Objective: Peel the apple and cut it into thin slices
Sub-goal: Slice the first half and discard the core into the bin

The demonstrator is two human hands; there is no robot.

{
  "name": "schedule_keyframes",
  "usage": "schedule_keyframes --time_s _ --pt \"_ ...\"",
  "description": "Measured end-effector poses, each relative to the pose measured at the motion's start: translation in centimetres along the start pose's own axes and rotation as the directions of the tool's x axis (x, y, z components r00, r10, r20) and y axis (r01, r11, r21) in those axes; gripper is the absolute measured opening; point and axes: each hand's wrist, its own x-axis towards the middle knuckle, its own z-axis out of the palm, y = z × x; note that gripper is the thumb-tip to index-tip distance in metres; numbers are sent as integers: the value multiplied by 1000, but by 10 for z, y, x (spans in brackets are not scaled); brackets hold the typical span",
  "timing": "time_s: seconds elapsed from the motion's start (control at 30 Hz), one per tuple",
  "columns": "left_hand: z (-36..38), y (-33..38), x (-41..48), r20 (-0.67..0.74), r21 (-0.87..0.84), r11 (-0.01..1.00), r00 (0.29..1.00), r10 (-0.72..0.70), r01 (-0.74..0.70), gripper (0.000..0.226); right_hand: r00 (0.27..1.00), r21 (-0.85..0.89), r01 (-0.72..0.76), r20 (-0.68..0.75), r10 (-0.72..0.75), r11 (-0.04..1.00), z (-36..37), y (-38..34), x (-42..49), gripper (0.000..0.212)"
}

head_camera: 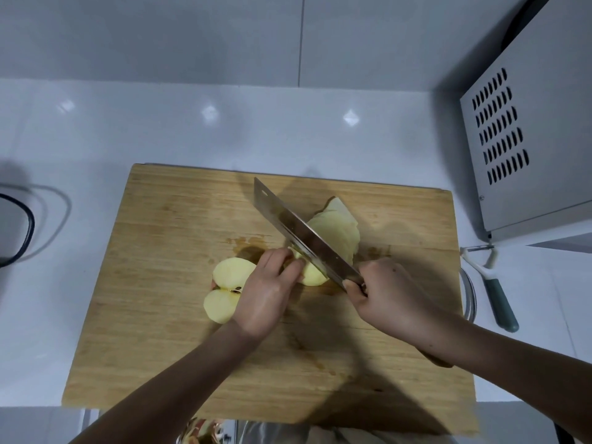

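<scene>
White and glossy, the desk (pixel 160 129) carries a wooden cutting board (pixel 179 315) that fills most of my view. Near the middle of the board lies the peeled apple piece (pixel 312 274) I am cutting, flat side down. My left hand (pixel 267 293) presses on it from the left, fingers (pixel 290 267) curled over its top and touching the blade. My right hand (pixel 384 296) is wrapped tight around the handle of the cleaver (pixel 304 235), whose broad blade runs diagonally from my hand up toward the far left, its edge down in the apple. Beyond the blade, thin slices (pixel 336 225) lean together in a pale stack on the board. Just left of my left hand sits the other peeled half (pixel 227 286), cut face up with the core and seeds showing. Off the board to the right, a peeler (pixel 496 293) with a green handle lies on the desk, and behind it stands a grey metal appliance (pixel 525 149) with vent slots. Red peelings (pixel 205 431) show at the near edge, below the board.
</scene>
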Motion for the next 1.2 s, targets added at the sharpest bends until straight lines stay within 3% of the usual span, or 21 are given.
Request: schedule_keyframes --time_s 0.13,0.5,0.67,0.8,0.87,0.97,1.07,1.2 --pt "-1 -1 -1 31 -1 1000 999 -9 9 24 1000 -34 1 23 -1 999 -1 -1 0 31" --pt "-10 8 2 83 19 998 995 -55 54 31 999 -35 -1 55 3 999 -5 -3 -3 23" --pt "-4 4 1 44 21 999 998 -38 37 20 997 -65 -22 68 27 998 0 -5 3 30" --pt "0 1 -1 23 10 999 999 -32 32 24 996 -23 -34 87 35 999 18 -9 19 22" --pt "-3 4 -1 15 -4 999 999 -46 46 18 995 -14 -52 79 53 999 26 -11 25 30" --pt "-7 15 -1 5 -72 970 972 -234 234 18 996 -11 -52 75 52 999 31 -10 27 30" --pt "-10 33 2 29 -141 857 868 -496 495 23 997 5 -46 67 46 999 29 -9 25 21" --pt "-7 47 12 21 -157 721 732 -681 675 18 998 23 -35 47 34 999 32 -6 25 21"
